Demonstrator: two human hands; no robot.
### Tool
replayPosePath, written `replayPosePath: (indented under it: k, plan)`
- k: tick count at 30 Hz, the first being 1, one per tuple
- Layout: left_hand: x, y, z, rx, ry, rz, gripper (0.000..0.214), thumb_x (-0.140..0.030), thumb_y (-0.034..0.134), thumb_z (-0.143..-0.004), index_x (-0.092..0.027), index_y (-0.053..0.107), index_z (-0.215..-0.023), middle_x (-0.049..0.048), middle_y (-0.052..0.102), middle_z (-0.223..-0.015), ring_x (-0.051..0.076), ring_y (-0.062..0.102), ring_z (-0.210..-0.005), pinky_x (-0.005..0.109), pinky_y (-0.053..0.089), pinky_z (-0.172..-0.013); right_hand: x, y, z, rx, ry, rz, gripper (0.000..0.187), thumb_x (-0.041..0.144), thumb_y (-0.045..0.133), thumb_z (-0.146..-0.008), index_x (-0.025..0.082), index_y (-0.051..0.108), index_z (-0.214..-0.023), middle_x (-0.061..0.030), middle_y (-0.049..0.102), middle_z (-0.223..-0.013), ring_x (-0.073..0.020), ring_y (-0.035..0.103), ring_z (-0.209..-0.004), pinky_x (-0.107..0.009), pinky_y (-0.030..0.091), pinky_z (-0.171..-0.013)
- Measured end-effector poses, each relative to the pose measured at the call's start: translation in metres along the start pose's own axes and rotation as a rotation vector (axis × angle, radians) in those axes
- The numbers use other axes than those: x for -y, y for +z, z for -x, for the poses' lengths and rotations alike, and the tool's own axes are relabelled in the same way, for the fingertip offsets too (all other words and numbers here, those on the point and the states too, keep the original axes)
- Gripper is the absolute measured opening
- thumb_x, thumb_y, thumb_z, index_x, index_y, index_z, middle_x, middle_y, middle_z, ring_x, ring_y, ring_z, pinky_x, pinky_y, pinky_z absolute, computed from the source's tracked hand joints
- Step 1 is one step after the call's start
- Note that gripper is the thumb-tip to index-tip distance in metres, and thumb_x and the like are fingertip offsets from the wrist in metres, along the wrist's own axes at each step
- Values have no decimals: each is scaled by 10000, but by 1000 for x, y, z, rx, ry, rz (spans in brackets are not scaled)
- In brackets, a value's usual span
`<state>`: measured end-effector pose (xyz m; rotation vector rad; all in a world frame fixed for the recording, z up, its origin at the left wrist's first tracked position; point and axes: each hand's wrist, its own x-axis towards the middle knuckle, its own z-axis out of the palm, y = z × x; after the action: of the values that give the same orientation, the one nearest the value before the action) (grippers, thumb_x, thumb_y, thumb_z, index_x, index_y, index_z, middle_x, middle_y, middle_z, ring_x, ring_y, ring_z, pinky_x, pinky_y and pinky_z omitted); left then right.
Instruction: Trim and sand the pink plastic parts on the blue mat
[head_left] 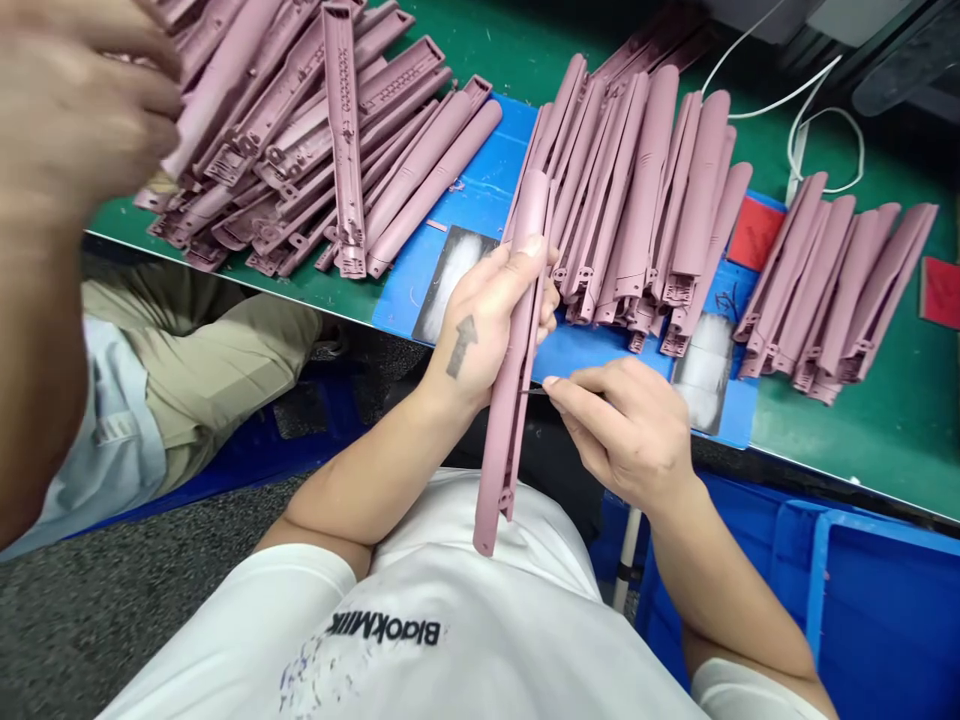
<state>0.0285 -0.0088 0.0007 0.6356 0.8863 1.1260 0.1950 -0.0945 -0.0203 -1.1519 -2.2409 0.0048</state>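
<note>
My left hand (491, 320) is wrapped round the middle of a long pink plastic housing (501, 440), a hollow shell held at a slant in front of my shirt. Its lower end points toward me and its open side faces right. My right hand (630, 420) is closed in a pinch on a thin dark tool (535, 386), mostly hidden by the fingers. The tool's tip is at the housing's open edge; whether it touches cannot be made out. Just beyond my hands, a row of similar pink housings (630, 190) lies on a blue mat (405, 290).
A loose pile of pink shells (345, 140) covers the green table (885, 440) at left. More housings (832, 280) lie at right beside red cards (754, 232). White cables (791, 150) run behind. A co-worker's hand (90, 100) reaches in at upper left. A blue crate (885, 600) stands at lower right.
</note>
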Motion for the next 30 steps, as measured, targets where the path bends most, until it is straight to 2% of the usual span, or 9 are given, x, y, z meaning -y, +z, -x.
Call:
replayPosePath:
  k: [6, 13, 17, 20, 22, 27, 30]
  plan:
    - [3, -4, -4, 27, -1, 38, 427, -568, 679, -1069, -160, 712, -948, -11, 543, -651, 57, 523, -485, 154, 365, -411, 11, 1, 13, 22, -21, -52, 253, 87, 704, -1010, 224, 750, -1217, -59, 789, -945, -186, 639, -796, -344, 451, -703]
    - [2, -6, -7, 34, 17, 34, 433, -597, 742, -1019, -169, 716, -961, -13, 557, -662, 68, 521, -504, 189, 357, -407, 26, -7, 29, 105, -78, -94, 181, 107, 666, -1024, 212, 759, -1138, -59, 785, -936, -184, 629, -788, -348, 407, -658]
    - [0, -9, -10, 52, 23, 41, 467, -635, 760, -994, -171, 710, -977, -20, 556, -657, 68, 508, -513, 205, 339, -406, 33, -14, 34, 225, -128, -184, 157, 143, 646, -1038, 208, 772, -1106, -47, 769, -898, -174, 589, -725, -362, 367, -625]
    - [-2, -13, -13, 93, -11, 82, 458, -650, 723, -1013, -192, 710, -1002, -26, 568, -672, 66, 517, -527, 196, 342, -400, 33, -18, 38, 327, -155, -343, 185, 137, 614, -1038, 193, 767, -1126, -43, 747, -881, -170, 581, -693, -355, 382, -613]
    - [-3, -15, -15, 120, -29, 114, 456, -653, 710, -1017, -198, 718, -998, -28, 556, -670, 65, 517, -521, 186, 350, -393, 31, -19, 40, 315, -108, -450, 175, 143, 608, -1038, 185, 749, -1133, -50, 752, -897, -175, 609, -706, -345, 429, -628]
    - [-6, -13, -17, 114, -59, 181, 513, -708, 677, -1010, -202, 737, -956, -32, 517, -646, 66, 519, -471, 173, 346, -359, 31, -14, 40, 125, 105, -597, 229, 147, 627, -1035, 209, 713, -1239, -62, 772, -905, -193, 666, -734, -343, 536, -679]
    - [-6, -9, -15, 94, -75, 209, 541, -730, 641, -1018, -204, 737, -942, -33, 511, -624, 72, 508, -449, 177, 344, -343, 38, -6, 34, 83, 297, -641, 194, 256, 660, -1063, 224, 703, -1250, -22, 722, -833, -164, 633, -674, -300, 537, -632]
